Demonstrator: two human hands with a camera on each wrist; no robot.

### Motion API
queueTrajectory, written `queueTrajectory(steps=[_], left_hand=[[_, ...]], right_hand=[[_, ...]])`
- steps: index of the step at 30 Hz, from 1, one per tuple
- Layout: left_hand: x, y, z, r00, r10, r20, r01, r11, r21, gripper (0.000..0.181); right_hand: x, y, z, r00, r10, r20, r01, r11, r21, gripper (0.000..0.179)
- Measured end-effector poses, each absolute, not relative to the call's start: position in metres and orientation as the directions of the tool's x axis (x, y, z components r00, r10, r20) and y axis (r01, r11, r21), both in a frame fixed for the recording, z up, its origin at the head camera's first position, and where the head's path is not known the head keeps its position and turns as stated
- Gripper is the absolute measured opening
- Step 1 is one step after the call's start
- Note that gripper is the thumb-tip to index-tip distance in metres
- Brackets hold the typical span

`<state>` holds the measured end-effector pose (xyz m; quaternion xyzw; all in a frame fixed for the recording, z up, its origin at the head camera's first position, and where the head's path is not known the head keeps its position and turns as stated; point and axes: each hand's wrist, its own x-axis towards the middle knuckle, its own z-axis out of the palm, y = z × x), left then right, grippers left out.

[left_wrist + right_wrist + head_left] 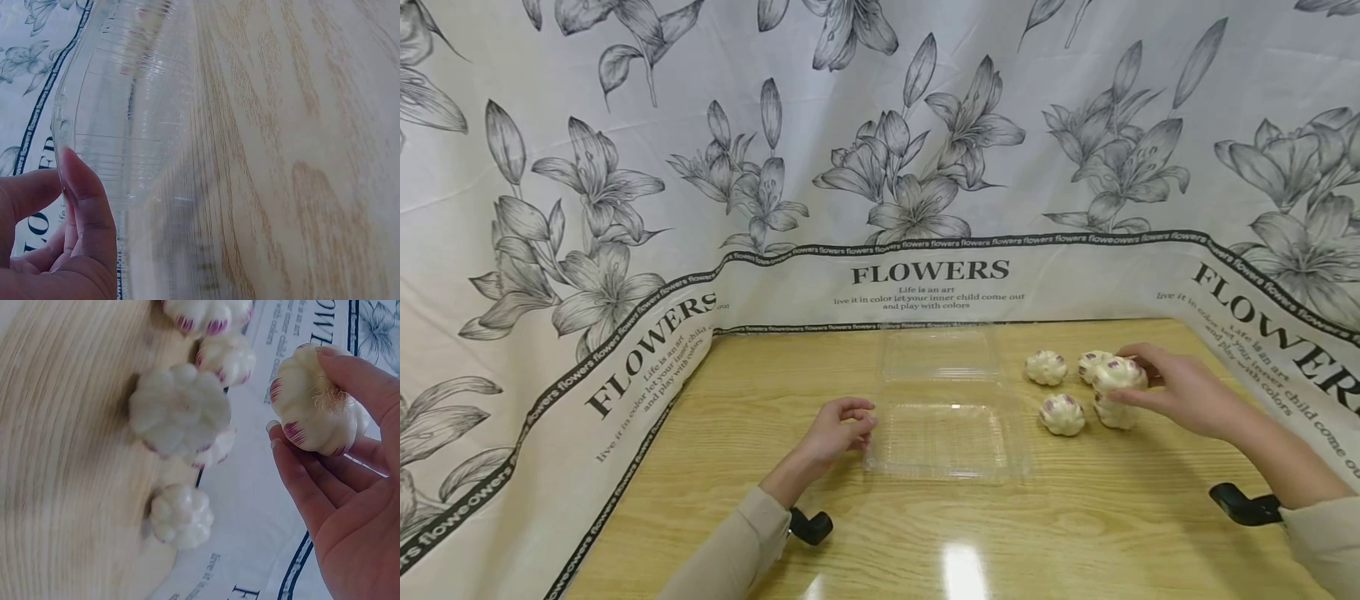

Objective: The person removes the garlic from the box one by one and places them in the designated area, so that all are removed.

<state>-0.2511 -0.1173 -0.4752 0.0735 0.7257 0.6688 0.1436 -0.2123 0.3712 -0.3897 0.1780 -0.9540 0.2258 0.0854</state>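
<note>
My right hand [1180, 390] grips a garlic bulb [320, 403] between thumb and fingers, lifted above the table. The bulb is whitish with purple streaks, and its root tuft shows in the right wrist view. Several similar bulbs lie beneath and beside it, among them one bulb [1046, 367] farther back and another bulb [1062, 415] nearer the container. On the table's middle lies a clear plastic clamshell container [951, 398] with its lid folded back. Its left rim is pinched between thumb and finger of my left hand [81, 219]. No bulb shows inside the container.
The wood-grain table [850, 533] is bordered at the back and sides by a white flower-print cloth [925, 275] hanging upright. Black wrist mounts [810, 527] are worn at both wrists.
</note>
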Motion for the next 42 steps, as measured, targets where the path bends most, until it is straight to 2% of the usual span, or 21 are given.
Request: queueTrajectory(steps=[14,26,37,42], left_hand=[[-0.251,-0.117,-0.473,-0.946,0.303,-0.113,-0.088,0.094,0.992,0.038],[-0.251,-0.118,-0.474,-0.945,0.308,-0.107,-0.084,0.088,0.993,0.039],[-0.251,-0.118,-0.474,-0.946,0.307,-0.110,-0.085,0.093,0.992,0.039],[-0.252,-0.119,-0.475,-0.944,0.307,-0.117,-0.092,0.094,0.991,0.039]], right_hand=[[-0.214,0.420,-0.404,-0.963,-0.214,0.164,-0.264,0.871,-0.414,0.069],[-0.217,0.444,-0.422,-0.962,-0.212,0.173,-0.266,0.871,-0.413,0.066],[-0.226,0.462,-0.446,-0.968,-0.200,0.154,-0.244,0.897,-0.369,0.066],[-0.229,0.465,-0.454,-0.975,-0.200,0.097,-0.222,0.896,-0.385,0.068]])
